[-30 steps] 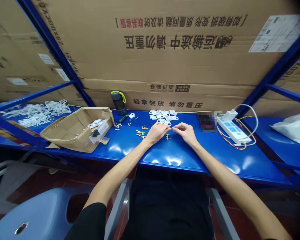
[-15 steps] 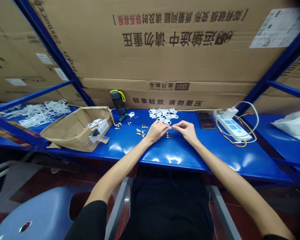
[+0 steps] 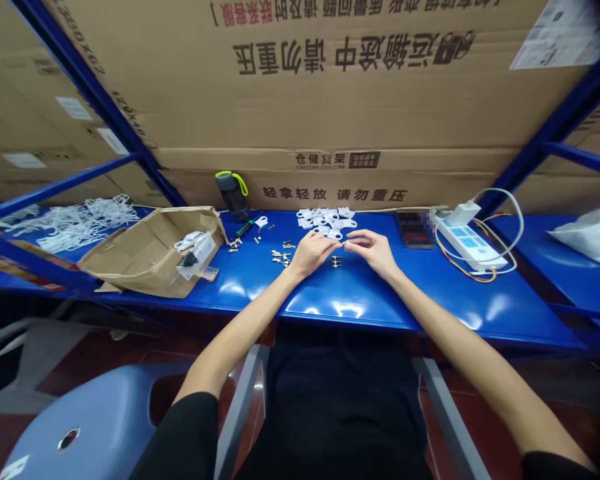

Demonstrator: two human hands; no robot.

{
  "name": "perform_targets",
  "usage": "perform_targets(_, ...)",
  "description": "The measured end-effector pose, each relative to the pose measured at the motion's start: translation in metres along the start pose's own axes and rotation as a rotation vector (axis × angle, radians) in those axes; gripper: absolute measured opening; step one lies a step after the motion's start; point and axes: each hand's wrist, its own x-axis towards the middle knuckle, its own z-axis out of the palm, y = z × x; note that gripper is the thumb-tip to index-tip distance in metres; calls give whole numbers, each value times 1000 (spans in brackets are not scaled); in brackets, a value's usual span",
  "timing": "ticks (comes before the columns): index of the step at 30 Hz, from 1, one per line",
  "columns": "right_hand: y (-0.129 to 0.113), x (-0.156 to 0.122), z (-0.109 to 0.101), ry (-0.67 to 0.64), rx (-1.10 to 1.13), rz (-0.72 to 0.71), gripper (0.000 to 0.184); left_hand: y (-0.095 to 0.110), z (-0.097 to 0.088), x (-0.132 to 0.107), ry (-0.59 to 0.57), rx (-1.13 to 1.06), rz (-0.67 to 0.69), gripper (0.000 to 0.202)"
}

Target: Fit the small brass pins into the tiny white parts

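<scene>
Pinching a tiny part [image 3: 344, 244] between fingertips drawn together, the left hand [image 3: 311, 255] is holding it over the blue table [image 3: 357, 287]. The right hand [image 3: 375, 253] is meeting it from the other side, thumb and forefinger curving toward the part; whether they are clamping it or standing slightly apart, one cannot tell. The part itself is showing too small for its shape to be made out.

Just nearer the person, a short row of small metal pieces [image 3: 337, 261] is lying between the hands. Beyond the fingers, white pieces with round holes [image 3: 327, 218] are lying heaped together. Beside the left hand, loose brass-coloured pieces [image 3: 281, 257] are lying scattered, and a smaller cluster [image 3: 235, 245] is lying near an open cardboard box [image 3: 130, 263]. A green-handled tool [image 3: 245, 229] is lying beside a dark bottle [image 3: 233, 197], which is standing upright. Farther left, white wire-like pieces [image 3: 83, 223] are lying in a tangle. On the right, a white power strip [image 3: 471, 248] is carrying a plug. Behind everything, printed cardboard [image 3: 330, 113] is standing as a wall.
</scene>
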Motion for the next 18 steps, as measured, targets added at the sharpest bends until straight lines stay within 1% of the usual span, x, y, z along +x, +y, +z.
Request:
perform_targets(5, 1, 0, -1, -11, -43, -22, 40, 1, -2, 1, 24, -4, 11, 32)
perform_targets(10, 3, 0, -1, -4, -32, -6, 43, 3, -3, 1, 0, -17, -17, 35)
perform_targets(18, 5, -1, -1, -16, -21, -2, 41, 4, -2, 0, 16, -56, -22, 31)
